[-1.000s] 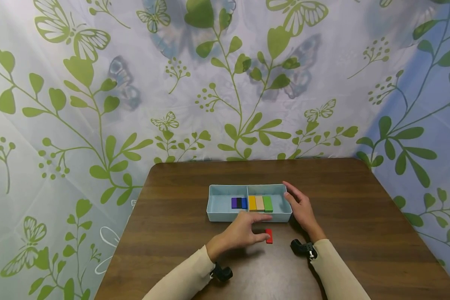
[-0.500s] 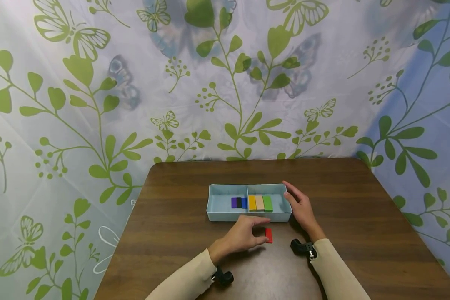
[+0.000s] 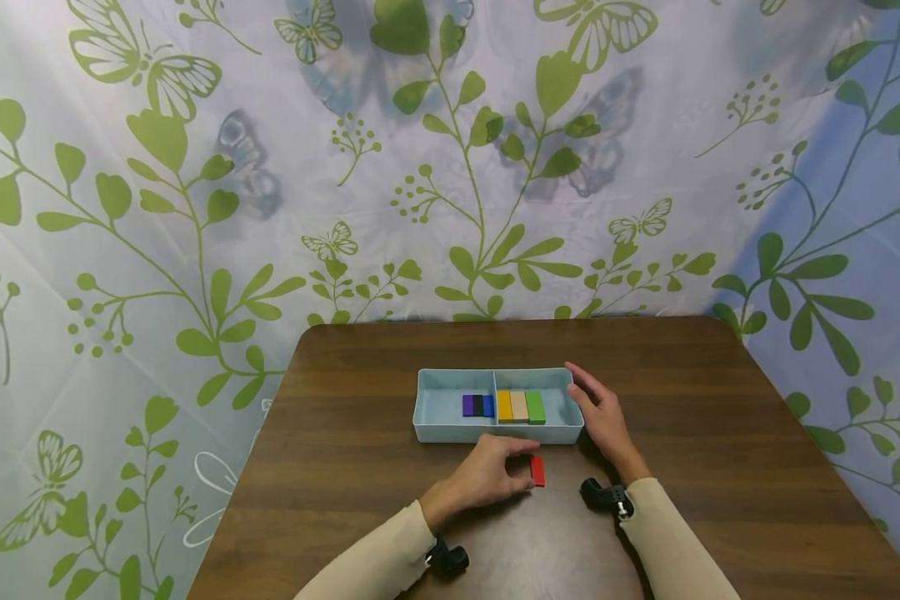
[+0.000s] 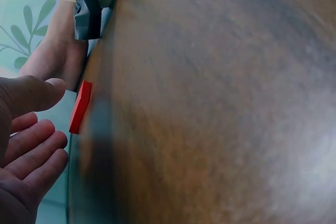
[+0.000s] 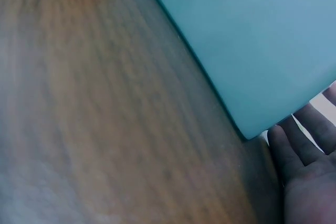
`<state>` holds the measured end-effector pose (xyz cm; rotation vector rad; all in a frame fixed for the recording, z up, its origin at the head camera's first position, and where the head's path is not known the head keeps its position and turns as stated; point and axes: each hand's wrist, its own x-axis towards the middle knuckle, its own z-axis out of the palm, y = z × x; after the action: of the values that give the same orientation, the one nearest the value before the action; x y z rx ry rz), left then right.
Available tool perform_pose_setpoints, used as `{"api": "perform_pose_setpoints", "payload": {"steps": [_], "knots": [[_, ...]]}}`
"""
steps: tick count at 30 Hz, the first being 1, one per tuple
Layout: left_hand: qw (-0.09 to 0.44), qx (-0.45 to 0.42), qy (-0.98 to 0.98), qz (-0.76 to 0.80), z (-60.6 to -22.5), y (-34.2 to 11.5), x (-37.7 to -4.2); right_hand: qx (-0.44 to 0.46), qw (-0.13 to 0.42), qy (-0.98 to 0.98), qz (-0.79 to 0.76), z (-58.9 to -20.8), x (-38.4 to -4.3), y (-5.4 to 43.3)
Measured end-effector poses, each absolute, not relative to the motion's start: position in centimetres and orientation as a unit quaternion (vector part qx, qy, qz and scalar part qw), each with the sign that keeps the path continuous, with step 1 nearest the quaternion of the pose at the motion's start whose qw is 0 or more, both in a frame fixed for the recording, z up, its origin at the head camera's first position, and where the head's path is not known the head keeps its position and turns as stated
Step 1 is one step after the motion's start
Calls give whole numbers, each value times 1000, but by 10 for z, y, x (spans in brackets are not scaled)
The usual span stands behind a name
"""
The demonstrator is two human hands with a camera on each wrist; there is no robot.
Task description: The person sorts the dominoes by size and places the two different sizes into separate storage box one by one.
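Note:
A flat red block (image 3: 537,472) lies on the table in front of a light blue two-compartment tray (image 3: 461,434). My left hand (image 3: 480,473) is just left of the block, thumb and fingers spread apart, holding nothing. In the left wrist view the thumb tip is close to the red block (image 4: 80,107), with a small gap between them. At the tray's right end is my right hand (image 3: 606,423), its fingers extended along the outer wall. The right wrist view shows its fingertips right at the corner of the tray (image 5: 236,51).
Purple, black and blue blocks (image 3: 477,406) sit side by side in the tray's left compartment. Yellow, tan and green blocks (image 3: 520,407) stand in the right one, against the divider. A brown wooden table (image 3: 345,467) meets a leaf-patterned cloth (image 3: 420,250) behind.
My left hand has drawn back slightly from the tray, and its thumb has slipped left off the red block. The right hand, the tray and the blocks have stayed put.

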<state>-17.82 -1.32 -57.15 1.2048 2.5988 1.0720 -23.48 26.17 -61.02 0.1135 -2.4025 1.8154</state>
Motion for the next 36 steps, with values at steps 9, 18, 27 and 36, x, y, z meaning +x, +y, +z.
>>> {"api": "perform_pose_setpoints", "payload": {"steps": [9,18,27,36], "knots": [[29,389,858,334,-578,-9,-176,30,65,-799,597,-611,-236,262],[12,392,862,322,-580,-8,-175,33,64,-797,599,-612,-236,262],[8,402,865,299,-580,-5,-176,34,67,-793,605,-611,-236,262],[6,409,870,275,-581,-2,-178,33,62,-793,605,-611,-235,262]]}}
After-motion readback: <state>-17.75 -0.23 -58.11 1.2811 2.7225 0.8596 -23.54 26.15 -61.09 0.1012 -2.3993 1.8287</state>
